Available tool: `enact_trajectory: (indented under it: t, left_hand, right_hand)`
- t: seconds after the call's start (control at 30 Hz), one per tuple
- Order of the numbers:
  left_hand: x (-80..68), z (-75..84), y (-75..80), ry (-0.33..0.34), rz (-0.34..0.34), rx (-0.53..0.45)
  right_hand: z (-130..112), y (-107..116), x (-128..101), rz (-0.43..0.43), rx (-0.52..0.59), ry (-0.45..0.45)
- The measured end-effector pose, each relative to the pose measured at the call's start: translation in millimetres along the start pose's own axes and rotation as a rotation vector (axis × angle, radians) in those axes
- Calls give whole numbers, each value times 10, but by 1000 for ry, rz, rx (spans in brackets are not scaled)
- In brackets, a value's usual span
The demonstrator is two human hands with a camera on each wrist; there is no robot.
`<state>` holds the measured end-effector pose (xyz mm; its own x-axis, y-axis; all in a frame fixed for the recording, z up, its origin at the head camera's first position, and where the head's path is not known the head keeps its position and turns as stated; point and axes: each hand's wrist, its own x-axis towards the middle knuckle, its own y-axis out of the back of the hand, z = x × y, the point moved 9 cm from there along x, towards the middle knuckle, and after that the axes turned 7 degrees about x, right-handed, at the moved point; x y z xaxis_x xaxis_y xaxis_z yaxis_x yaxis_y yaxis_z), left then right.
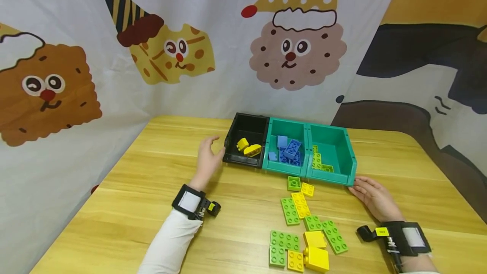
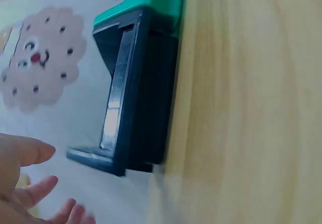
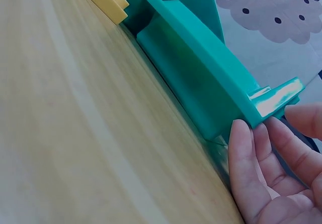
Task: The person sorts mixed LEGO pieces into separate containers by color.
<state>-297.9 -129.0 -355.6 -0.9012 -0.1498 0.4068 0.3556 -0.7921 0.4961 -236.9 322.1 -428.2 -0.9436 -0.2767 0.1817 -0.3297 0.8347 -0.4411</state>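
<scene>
Three joined bins stand in a row on the table: a black bin at left, a teal bin in the middle and another teal bin at right. Just left of the black bin, my left hand has its fingers spread and holds nothing; the left wrist view shows a gap to the bin. My right hand touches the front right corner of the right teal bin, its fingers extended and lying against the corner in the right wrist view. Yellow pieces lie in the black bin, blue bricks in the middle one, light green bricks in the right one.
Loose green bricks and yellow bricks lie on the wooden table in front of the bins, between my arms. A cloth with cartoon prints hangs behind the table.
</scene>
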Motion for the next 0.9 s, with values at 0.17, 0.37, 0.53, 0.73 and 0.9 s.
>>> enact_trajectory:
  t: [0.17,0.37,0.53,0.73,0.9]
  left_hand:
    - [-20,-374,-136,229,-124,-216]
    - [-119,-647,-337,322,-252,-346]
    - [-162,-698,-351,322,-257,-384]
    - [-152,-648,-357,327,-259,-369]
    - [-127,-651,-388,325,-247,-376]
  right_hand:
    - [6,15,-30,12,18,8]
    - [-3,-31,-25,-32,27,44]
    - [1,-57,27,-35,10,47]
    - [-80,-22,-1,-9,43,33]
    - [-288,139,-108,262,-60,70]
